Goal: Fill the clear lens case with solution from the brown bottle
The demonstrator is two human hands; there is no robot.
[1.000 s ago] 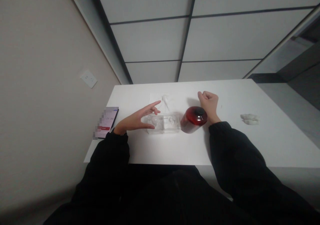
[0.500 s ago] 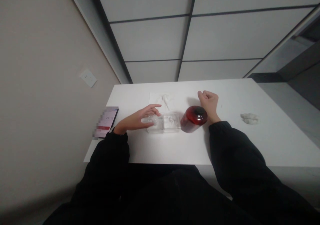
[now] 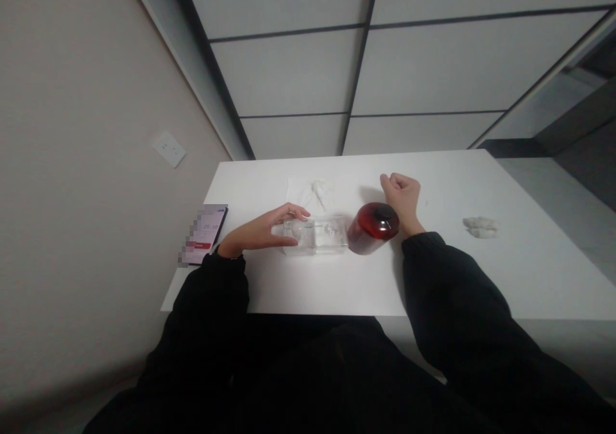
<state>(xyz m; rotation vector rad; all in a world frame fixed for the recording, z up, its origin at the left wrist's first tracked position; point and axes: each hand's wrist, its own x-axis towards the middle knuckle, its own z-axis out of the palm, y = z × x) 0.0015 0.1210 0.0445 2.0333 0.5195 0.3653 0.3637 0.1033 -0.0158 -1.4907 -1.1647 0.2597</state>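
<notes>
A small clear plastic box (image 3: 323,235) lies on the white table (image 3: 337,286) in front of me. My left hand (image 3: 262,231) curls round the box's left end, thumb near side and fingers over the far top edge. A dark red bottle with a black cap (image 3: 374,228) stands just right of the box. My right hand (image 3: 403,201) rests as a loose fist on the table behind and to the right of the bottle, with nothing visible in it.
A phone (image 3: 205,234) with a lit screen lies near the table's left edge. A white tissue with a crumpled wad (image 3: 312,192) lies behind the box. Another crumpled white wad (image 3: 479,226) sits at the right. A wall with a socket runs along the left.
My left hand, earlier raised with a finger stretched out over the box, has come down and closed round the box's left end. The right hand and bottle have not moved.
</notes>
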